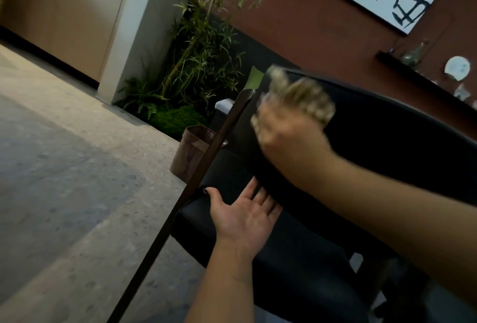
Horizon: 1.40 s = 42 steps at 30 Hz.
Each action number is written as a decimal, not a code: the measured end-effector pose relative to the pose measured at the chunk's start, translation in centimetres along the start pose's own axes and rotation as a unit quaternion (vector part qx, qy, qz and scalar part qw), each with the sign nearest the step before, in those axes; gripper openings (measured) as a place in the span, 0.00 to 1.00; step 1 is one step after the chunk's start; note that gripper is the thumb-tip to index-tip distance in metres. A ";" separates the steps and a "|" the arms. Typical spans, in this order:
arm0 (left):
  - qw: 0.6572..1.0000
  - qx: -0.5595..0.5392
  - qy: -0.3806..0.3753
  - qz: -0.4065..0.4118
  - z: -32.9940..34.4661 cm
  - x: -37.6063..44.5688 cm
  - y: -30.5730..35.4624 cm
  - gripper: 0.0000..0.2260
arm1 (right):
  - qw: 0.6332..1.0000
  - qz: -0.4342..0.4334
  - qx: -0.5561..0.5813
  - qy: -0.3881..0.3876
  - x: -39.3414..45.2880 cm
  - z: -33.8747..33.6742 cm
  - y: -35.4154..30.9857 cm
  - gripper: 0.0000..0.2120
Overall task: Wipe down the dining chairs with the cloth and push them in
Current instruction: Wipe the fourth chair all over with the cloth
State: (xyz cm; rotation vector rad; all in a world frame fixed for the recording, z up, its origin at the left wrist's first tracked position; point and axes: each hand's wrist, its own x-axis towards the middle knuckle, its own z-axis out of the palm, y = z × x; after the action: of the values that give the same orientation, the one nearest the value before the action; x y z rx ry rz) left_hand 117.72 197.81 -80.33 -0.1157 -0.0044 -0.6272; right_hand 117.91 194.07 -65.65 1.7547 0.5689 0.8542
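A black padded dining chair (pixel 387 142) with a dark wooden frame post (pixel 206 157) fills the right half of the tilted view. My right hand (pixel 289 134), blurred by motion, holds a pale beige cloth (pixel 302 95) against the top of the chair's backrest. My left hand (pixel 245 217) lies palm up with straight fingers on the black seat cushion (pixel 296 258), fingertips reaching under the backrest's lower edge. Only part of the chair's legs shows.
A brown paper bag (pixel 191 152) stands on the floor behind the chair. Green plants (pixel 196 70) grow in the corner by a white pillar. A dark shelf (pixel 418 77) with glassware runs along the red wall. Grey stone floor (pixel 64 168) spreads to the left.
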 end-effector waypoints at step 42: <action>0.999 -0.021 -0.021 0.036 0.7 -1.2 -0.9 0.51 | 0.983 0.005 0.127 -0.135 4.4 -2.8 1.9 0.10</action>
State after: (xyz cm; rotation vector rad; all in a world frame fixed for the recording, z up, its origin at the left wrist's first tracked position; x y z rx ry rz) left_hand 116.28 197.83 -79.61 -0.1684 -0.0280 -0.5529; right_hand 118.48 198.34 -62.07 2.0660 0.5047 0.5547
